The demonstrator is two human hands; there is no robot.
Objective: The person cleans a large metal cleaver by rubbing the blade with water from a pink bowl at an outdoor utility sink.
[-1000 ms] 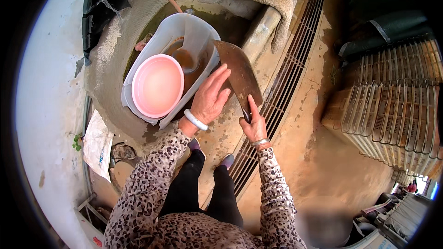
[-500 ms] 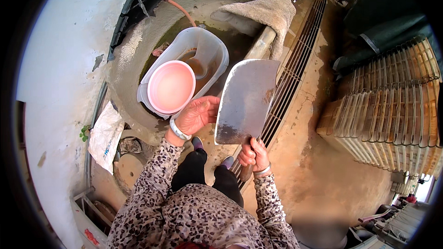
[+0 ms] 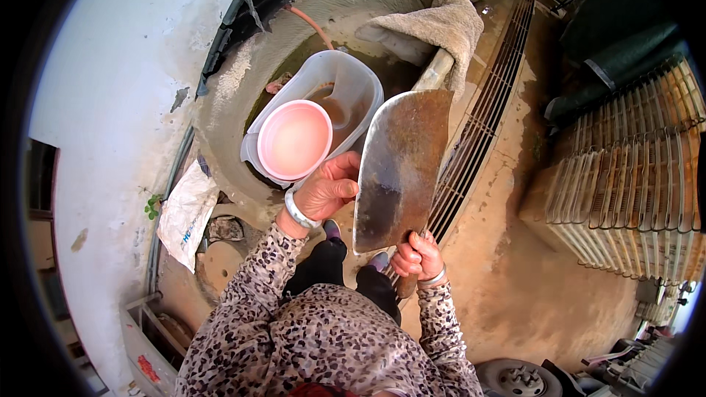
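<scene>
My right hand [image 3: 417, 256] is wrapped round the short wooden handle [image 3: 407, 284] of a cleaver. Its broad blade [image 3: 403, 169] stands up in front of me, with a rounded top and brown and dark stains. A thin bright line runs along the left edge. My left hand [image 3: 329, 190], with a pale bangle at the wrist, is at that edge. Thumb and fingers are spread apart, the thumb tip at or very near the edge; some fingertips are hidden by the blade. Behind my left hand, a pink basin [image 3: 295, 140] rests on a translucent plastic tub [image 3: 373, 95].
The tub stands in a round cement basin [image 3: 220, 121] with water at its bottom. A tan towel [image 3: 456, 18] hangs over the rim. A metal floor grate [image 3: 507, 51] runs along the right. Stacked crates [image 3: 610, 191] stand farther right; a wheel [image 3: 519, 378] lies lower right.
The blade has tilted, so its face now looks darker and browner. My left thumb has come to the blade's edge. The whole view has shifted, bringing the wheel into sight.
</scene>
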